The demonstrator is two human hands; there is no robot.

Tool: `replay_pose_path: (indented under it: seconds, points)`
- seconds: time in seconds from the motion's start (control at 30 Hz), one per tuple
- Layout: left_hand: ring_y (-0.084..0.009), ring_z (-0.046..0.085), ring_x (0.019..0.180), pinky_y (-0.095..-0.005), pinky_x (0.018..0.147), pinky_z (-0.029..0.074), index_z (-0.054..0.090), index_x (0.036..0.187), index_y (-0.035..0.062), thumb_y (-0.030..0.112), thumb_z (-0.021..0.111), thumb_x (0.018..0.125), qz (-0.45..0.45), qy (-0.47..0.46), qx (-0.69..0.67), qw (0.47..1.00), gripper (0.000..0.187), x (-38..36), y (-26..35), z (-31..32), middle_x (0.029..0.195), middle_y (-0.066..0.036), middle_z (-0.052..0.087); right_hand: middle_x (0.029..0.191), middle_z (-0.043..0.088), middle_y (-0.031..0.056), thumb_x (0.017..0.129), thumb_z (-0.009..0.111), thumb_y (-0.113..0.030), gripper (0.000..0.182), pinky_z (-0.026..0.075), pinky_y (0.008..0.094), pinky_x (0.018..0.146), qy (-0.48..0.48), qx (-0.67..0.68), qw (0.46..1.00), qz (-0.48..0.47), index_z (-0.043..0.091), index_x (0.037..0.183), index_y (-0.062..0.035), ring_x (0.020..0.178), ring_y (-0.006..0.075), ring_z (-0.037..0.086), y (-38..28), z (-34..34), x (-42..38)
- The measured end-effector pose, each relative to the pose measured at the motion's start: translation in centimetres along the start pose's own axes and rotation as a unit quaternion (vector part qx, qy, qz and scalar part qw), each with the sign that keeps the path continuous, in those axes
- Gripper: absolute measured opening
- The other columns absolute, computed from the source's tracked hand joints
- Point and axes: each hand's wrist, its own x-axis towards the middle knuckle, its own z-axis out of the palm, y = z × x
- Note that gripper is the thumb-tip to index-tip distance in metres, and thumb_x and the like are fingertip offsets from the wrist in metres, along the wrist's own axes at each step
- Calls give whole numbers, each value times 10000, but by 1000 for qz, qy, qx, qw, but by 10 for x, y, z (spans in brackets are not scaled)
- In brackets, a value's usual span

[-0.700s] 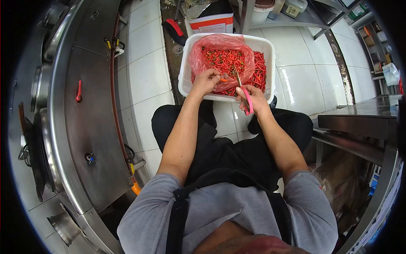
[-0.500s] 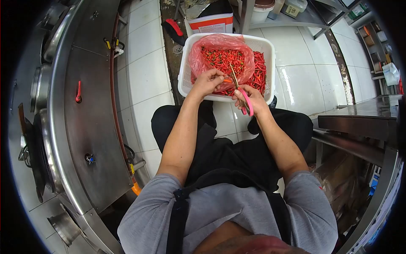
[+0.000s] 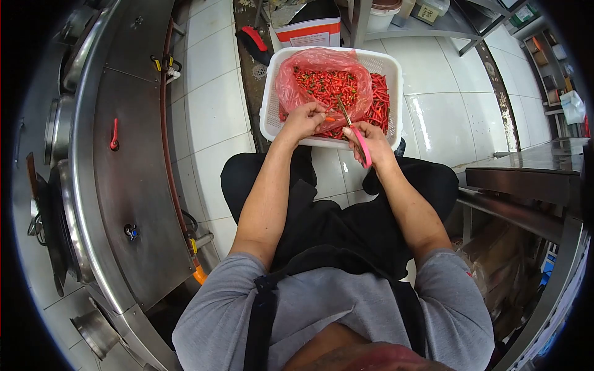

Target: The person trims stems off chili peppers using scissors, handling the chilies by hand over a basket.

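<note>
Pinched in the fingers of my left hand [image 3: 304,121] is a small red chili pepper [image 3: 330,119], its free end pointing right. My right hand [image 3: 369,141] grips pink-handled scissors [image 3: 364,147], whose blades point up and away over the chilies, close to the pepper. Below both hands stands a white plastic basket [image 3: 396,99]. Inside it lies an open, translucent red plastic bag [image 3: 288,80] full of small chilies with some green bits. Longer red chilies [image 3: 378,102] lie in the basket to the right of the bag.
A stainless-steel counter [image 3: 133,185] with valves runs along my left. Behind the basket are a red-and-white package [image 3: 309,32] and a metal shelf [image 3: 427,28] with tubs. A metal table [image 3: 526,167] is at my right. White floor tiles [image 3: 442,117] surround the basket.
The scissors have turned a little in my right hand, and their handles look closer together. My left hand stays almost in place with the pepper.
</note>
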Motion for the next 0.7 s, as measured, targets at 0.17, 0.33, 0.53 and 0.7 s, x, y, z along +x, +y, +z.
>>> replay_pose_path:
  seconds: [0.17, 0.33, 0.53, 0.7]
  points:
    - [-77, 543, 618, -236, 539, 422, 619, 994, 42, 139, 623, 897, 13, 43, -44, 998, 137, 5, -7, -1, 739, 6, 586, 728, 628, 63, 828, 744, -390, 471, 442, 235, 416, -9, 9, 1000, -3, 603, 1040, 7, 514, 117, 584, 0, 6, -5]
    - [-87, 548, 612, -247, 555, 435, 628, 988, 21, 126, 620, 889, 22, -18, -1, 1000, 145, -4, 2, 5, 725, -7, 592, 730, 633, 60, 822, 751, -381, 472, 441, 237, 448, -23, -13, 999, -30, 605, 1048, 7, 546, 120, 591, 5, 5, -2]
    - [-112, 581, 606, -269, 571, 471, 651, 970, -8, 135, 638, 868, 46, 3, 42, 998, 177, 9, -15, 9, 719, -48, 626, 653, 581, 25, 815, 766, -343, 445, 410, 249, 428, -20, -9, 1000, 4, 608, 1041, 7, 482, 105, 543, -4, -1, -3]
    - [-115, 586, 582, -269, 554, 471, 658, 958, -11, 140, 655, 859, 37, 62, 44, 996, 180, 11, -14, 8, 688, -39, 622, 662, 589, 27, 809, 771, -352, 463, 420, 254, 431, -13, 7, 1000, -6, 610, 1051, 9, 493, 106, 555, -1, 1, -5]
